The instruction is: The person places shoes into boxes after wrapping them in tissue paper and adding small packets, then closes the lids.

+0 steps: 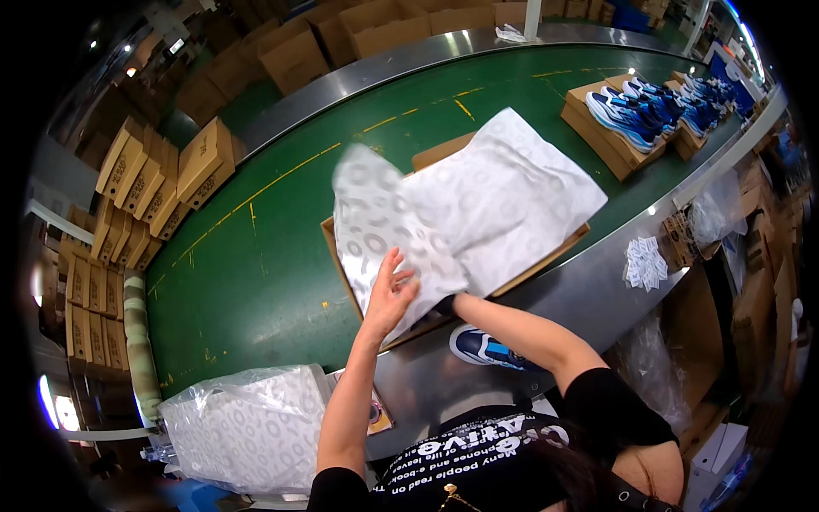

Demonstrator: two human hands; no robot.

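Note:
An open cardboard shoe box [343, 266] sits at the belt's near edge. White patterned tissue paper [520, 200] spreads out of it, and one raised flap on the left is blurred. My left hand [392, 297] is in front of that flap, fingers apart, with nothing visibly gripped. My right forearm reaches into the near side of the box; the right hand [445, 304] is mostly hidden by paper and something dark, so its fingers do not show. A navy and blue running shoe [479, 346] lies on the metal ledge just below my right forearm.
More blue and white shoes [627, 118] stand on boxes at the far right of the green belt [247, 282]. Stacked shoe boxes [205, 162] line the left. A bagged stack of tissue paper [247, 427] lies near left; small white packets [646, 263] sit on the right ledge.

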